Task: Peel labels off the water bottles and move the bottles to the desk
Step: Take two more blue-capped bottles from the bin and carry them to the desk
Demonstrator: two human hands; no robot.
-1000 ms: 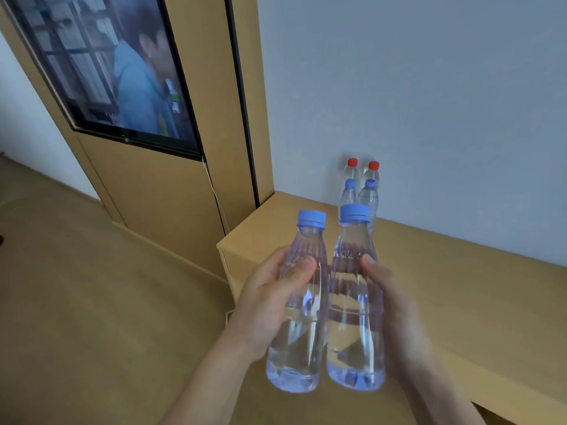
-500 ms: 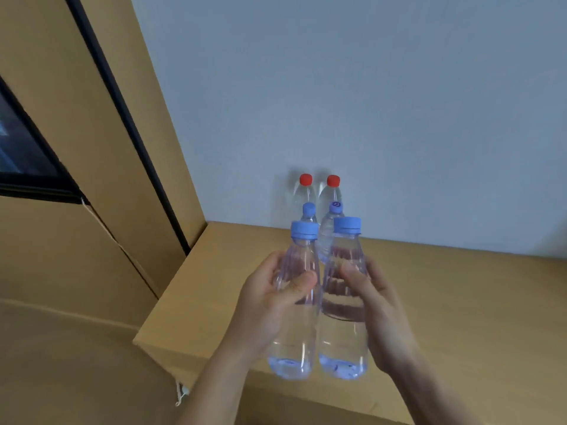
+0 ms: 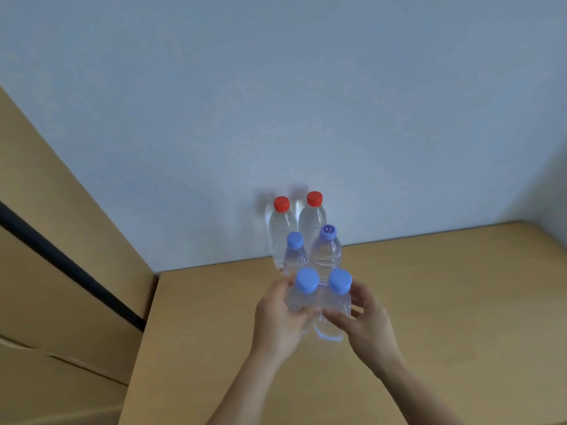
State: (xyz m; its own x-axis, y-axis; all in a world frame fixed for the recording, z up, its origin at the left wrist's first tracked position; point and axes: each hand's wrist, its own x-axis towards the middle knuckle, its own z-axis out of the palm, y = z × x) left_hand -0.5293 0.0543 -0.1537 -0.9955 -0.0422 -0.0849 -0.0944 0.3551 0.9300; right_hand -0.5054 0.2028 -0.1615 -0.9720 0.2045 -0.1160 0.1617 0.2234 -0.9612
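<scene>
My left hand [image 3: 277, 320] grips a clear, label-free water bottle with a blue cap [image 3: 302, 294]. Beside it my right hand [image 3: 366, 325] grips a second blue-capped bottle [image 3: 336, 302]. Both bottles are upright, side by side and touching, low over the wooden desk [image 3: 429, 302]; I cannot tell whether their bases rest on it. Right behind them stand two more blue-capped bottles [image 3: 325, 256], and against the wall two red-capped bottles [image 3: 281, 228].
A pale wall [image 3: 306, 102] runs along the back of the desk. A wooden panel with a black strip [image 3: 70, 265] rises at the left, next to the desk's left edge. Bare desk surface stretches to the right.
I have stepped closer and carried both bottles forward and down over the desk, up to the standing bottles. The screen at the left has left the view.
</scene>
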